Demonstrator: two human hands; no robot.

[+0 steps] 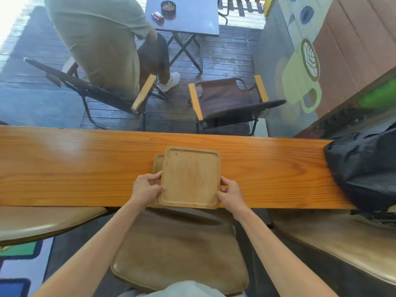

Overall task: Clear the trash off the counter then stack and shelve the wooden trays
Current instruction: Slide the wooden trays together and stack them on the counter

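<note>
**Two trays, one on the other, held at both sides**

The long wooden table (64, 168) crosses the middle of the frame from left to right. I see no loose trash on it, so I judge the clearing part is done and the stacking is in hand. At the right edge of the frame a black bag (362, 168) lies on the table end.

In the centre, the upper tray (190, 179) sits on the lower tray (158, 163), shifted to the right, so only a strip of the lower one shows at its left side. Both are pale wood, square with rounded corners and a shallow raised rim.

My left hand (146, 188) and right hand (230, 192) each have a closed grip on a side edge of the upper tray, thumb on top, probably to slide it square.
</note>
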